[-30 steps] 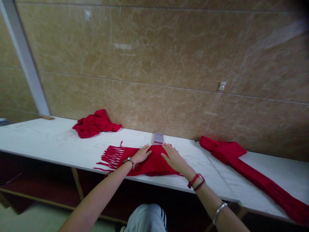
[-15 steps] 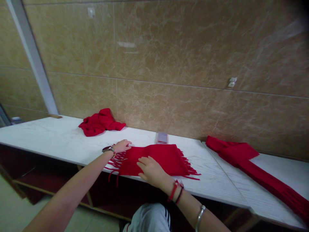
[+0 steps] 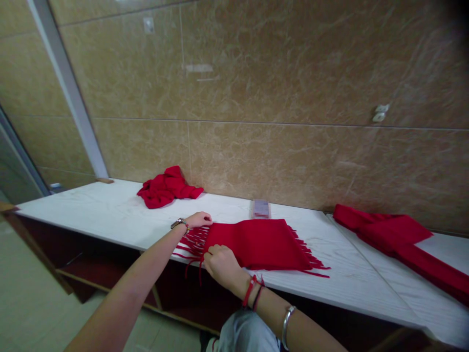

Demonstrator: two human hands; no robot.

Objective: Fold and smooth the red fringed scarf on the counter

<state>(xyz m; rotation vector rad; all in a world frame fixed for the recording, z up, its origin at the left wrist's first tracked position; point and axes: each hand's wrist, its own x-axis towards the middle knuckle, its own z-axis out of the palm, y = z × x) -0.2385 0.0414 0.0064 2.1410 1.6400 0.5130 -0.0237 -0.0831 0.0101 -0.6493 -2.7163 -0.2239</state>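
Head view: the fringed scarf point(image 3: 252, 244) is lying seemingly folded at six o'clock; left hand point(image 3: 198, 220) and right hand point(image 3: 224, 266) are curling fingers (clamped or not, I cannot tell) at its nine-o'clock end; ten-o'clock red cloth point(image 3: 164, 189) is lying crumpled.

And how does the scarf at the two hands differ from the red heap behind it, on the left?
The scarf lies flat, with straight edges; the heap is crumpled. The scarf shows fringe at both sides; the heap shows none. The scarf lies at the front edge of the white top; the heap lies near the wall. Both are red cloth.
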